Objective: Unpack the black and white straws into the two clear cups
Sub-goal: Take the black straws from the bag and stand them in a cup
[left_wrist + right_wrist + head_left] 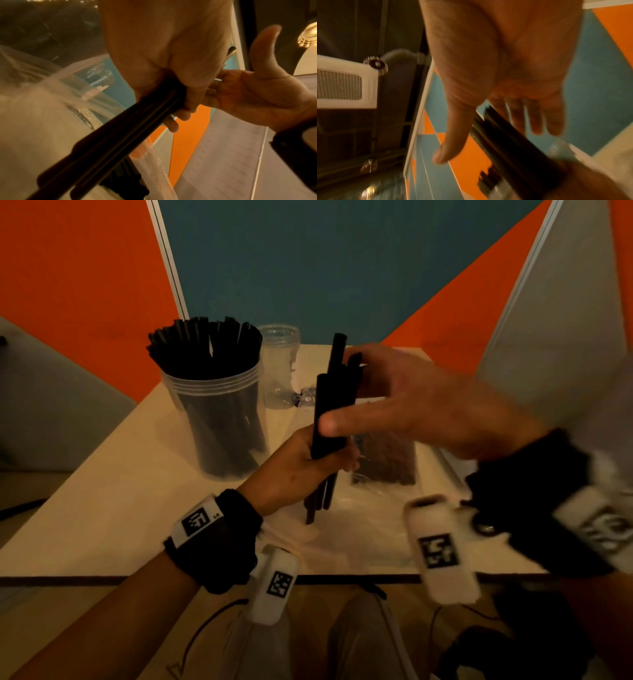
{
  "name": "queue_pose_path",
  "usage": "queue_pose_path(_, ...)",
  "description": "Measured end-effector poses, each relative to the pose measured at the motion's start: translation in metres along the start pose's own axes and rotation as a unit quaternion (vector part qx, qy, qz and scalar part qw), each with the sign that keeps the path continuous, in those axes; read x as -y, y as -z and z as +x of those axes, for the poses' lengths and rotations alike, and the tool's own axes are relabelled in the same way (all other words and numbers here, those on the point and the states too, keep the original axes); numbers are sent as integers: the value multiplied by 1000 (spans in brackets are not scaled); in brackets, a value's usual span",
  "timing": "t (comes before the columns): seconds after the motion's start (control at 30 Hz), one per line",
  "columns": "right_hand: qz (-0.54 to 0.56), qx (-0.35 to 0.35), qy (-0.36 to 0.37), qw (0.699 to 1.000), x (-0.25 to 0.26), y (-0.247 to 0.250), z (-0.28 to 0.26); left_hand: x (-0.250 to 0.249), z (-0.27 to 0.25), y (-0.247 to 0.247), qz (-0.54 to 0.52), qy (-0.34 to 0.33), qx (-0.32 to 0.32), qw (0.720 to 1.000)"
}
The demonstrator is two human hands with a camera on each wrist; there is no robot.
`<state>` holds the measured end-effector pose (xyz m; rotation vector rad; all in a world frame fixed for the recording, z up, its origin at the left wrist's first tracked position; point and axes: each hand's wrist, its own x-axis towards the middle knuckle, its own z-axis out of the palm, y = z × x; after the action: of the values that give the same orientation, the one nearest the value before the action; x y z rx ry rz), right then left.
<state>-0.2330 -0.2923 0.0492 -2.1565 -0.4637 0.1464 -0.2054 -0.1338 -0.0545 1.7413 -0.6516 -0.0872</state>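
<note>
My left hand grips a bundle of black straws upright above the table's middle; its fingers curl round the bundle in the left wrist view. My right hand hovers at the top of the bundle with straight, spread fingers behind the straws and the thumb across their front. It holds nothing, and the right wrist view shows its open palm beside the straws. A clear cup at the left is full of black straws. An empty clear cup stands behind it. No white straws show.
A clear plastic bag with dark contents lies on the pale table under my hands. Orange and blue partition walls close the back, and a grey panel stands at the right. The table's front edge is near my wrists.
</note>
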Motion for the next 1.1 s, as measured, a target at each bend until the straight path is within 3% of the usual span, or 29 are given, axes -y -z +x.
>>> queue_pose_path(0.2, 190, -136, 53, 971, -20, -60, 25, 0, -1, -5, -49, 14, -9, 999)
queue_pose_path(0.4, 277, -176, 63, 942, -24, -71, 32, 4, -2, -2, -85, 50, 6, 995)
queue_pose_path(0.67, 249, -177, 60, 950, -35, -80, 34, 13, -3, -5, -55, 32, 3, 998)
queue_pose_path(0.9, 245, -179, 60, 951, -42, -85, 39, 8, -2, -9, -88, 21, -20, 996)
queue_pose_path(1.03, 236, -183, 99, 949, -29, -66, 42, 4, -5, 11, 63, 29, -16, 997)
queue_pose_path(1.1, 239, -187, 128, 944, -16, -54, 46, -4, -8, 29, 110, 14, -53, 992)
